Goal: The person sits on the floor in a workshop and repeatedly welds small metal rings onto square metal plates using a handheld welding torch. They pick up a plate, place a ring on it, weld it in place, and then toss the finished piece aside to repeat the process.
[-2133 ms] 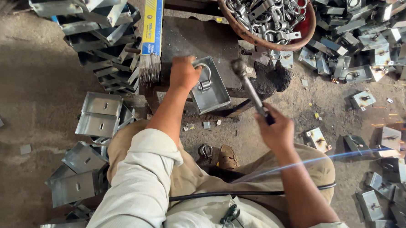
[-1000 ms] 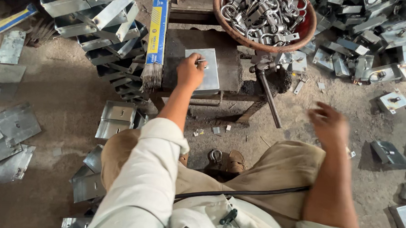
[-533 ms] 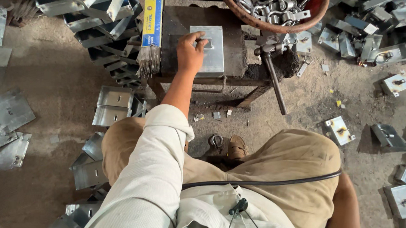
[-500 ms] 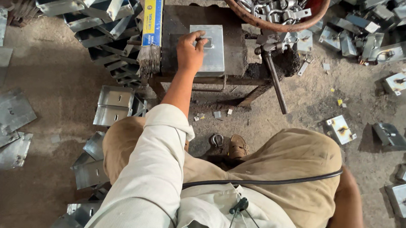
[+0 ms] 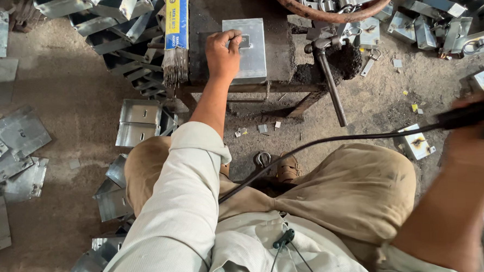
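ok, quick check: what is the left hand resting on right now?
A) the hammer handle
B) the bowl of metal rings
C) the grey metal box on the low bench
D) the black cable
C: the left hand lies on the grey metal box atop the low bench, fingertips at its small fitting, while the hammer lies untouched beside it.

- Metal box (image 5: 251,49) under the left hand (image 5: 222,54) is showing plain silver-grey.
- Cable (image 5: 329,142) running to the right hand (image 5: 473,146) is appearing black.
- Electrode packet (image 5: 177,16) is displaying blue with a yellow band.
- Trousers (image 5: 354,184) are showing tan; sleeve (image 5: 179,204) is showing off-white.
- Basin rim (image 5: 323,14) is appearing rust-brown.
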